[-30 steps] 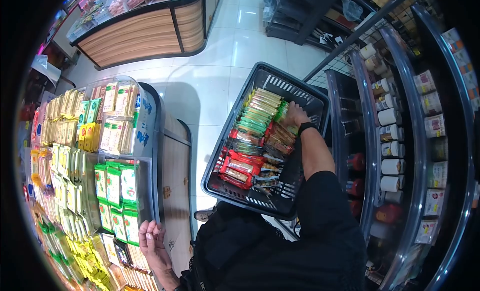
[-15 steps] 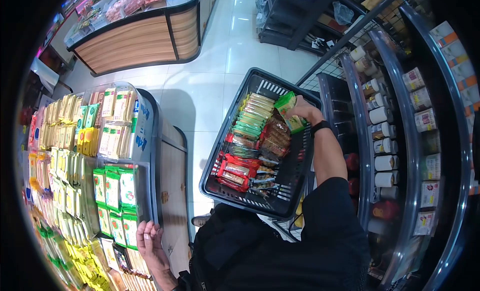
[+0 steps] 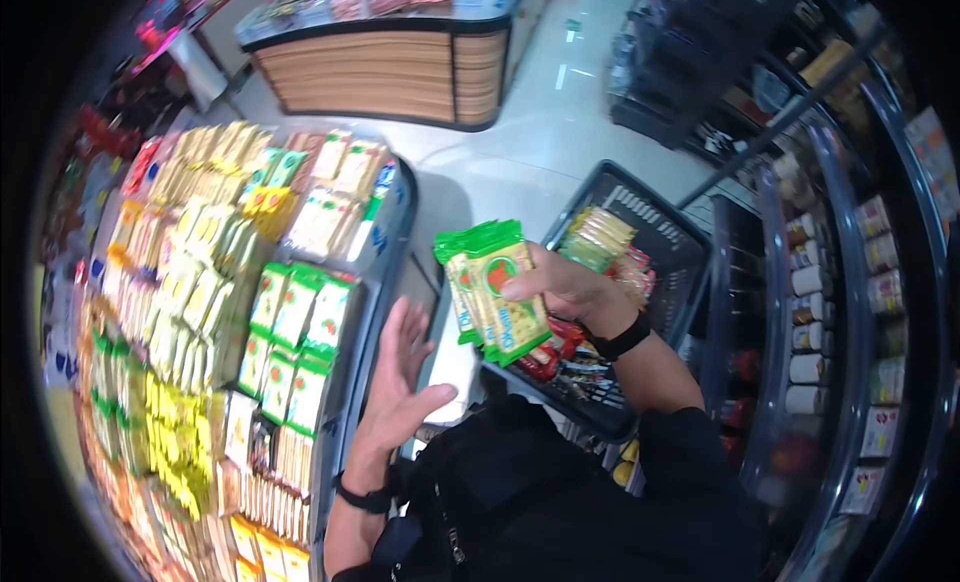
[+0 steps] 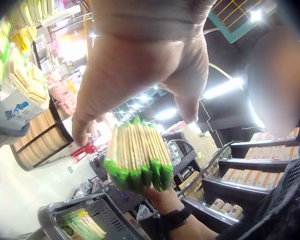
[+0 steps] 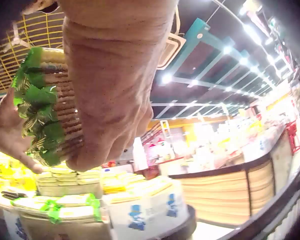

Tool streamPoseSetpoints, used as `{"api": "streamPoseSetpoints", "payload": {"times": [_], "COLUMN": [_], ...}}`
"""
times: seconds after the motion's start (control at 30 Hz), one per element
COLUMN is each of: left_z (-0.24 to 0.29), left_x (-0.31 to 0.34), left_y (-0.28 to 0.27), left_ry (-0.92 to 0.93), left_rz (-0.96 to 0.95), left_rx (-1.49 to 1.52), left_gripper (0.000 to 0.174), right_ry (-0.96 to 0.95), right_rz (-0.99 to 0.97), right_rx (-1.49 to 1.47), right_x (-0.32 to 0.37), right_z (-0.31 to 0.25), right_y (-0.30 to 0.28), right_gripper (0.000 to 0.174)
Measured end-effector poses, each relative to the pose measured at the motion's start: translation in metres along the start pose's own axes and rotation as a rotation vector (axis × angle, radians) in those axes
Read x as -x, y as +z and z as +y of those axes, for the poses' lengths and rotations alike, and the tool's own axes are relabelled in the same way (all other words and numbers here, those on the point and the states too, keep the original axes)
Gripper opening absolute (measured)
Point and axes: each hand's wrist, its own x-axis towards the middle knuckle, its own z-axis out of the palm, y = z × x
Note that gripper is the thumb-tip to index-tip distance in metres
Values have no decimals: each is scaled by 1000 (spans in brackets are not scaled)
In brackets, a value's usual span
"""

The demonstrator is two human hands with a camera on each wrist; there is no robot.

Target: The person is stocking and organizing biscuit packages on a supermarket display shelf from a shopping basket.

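My right hand (image 3: pixel 568 282) grips a stack of green-and-yellow biscuit packets (image 3: pixel 495 294), thumb across the top one, held up above the left end of the basket. Seen end-on in the left wrist view, the stack (image 4: pixel 137 157) is several thin packets with green crimped ends. My left hand (image 3: pixel 398 387) is spread out to the left of the stack, thumb pointing toward it, with nothing in it. Below the right forearm, the dark basket (image 3: pixel 640 207) holds upright rows of yellow and green packets (image 3: pixel 598 237) and red packets (image 3: pixel 560 344), partly hidden by the right hand.
On the left a display counter carries bins of packaged snacks, including white-and-green packets (image 3: pixel 297 307) and yellow packets (image 3: pixel 180 447). Shelves with white-lidded jars (image 3: pixel 808 340) stand close on the right. A wood-panelled counter (image 3: pixel 355 77) is farther off, across the tiled floor (image 3: pixel 500 182).
The right hand has lifted the green-and-yellow packets out of the basket and moved left. The left hand has come up from the snack bins toward them and spread its fingers. The view has turned left.
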Motion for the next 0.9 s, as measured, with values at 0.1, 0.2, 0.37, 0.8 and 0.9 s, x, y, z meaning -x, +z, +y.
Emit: {"api": "streamPoseSetpoints", "payload": {"times": [0.1,0.2,0.37,0.8,0.9], "left_z": [5,-8,-16,-29,-26], "left_x": [-4,7,29,59,63], "left_y": [-4,-20,-30,-51,-59], "left_ry": [24,57,53,5,-6], "left_rz": [56,140,262,301,297], "left_rx": [124,80,117,177,196], "left_gripper": [118,114,108,100,102], "right_ry": [39,30,83,64,46], "right_rz": [-71,-106,-110,78,74], "right_rx": [-1,70,-105,18,-38], "right_x": [-43,-68,-98,-109,-107], "right_z": [28,51,89,139,141], "right_y": [37,55,74,119,129], "right_gripper": [59,63,65,83,80]}}
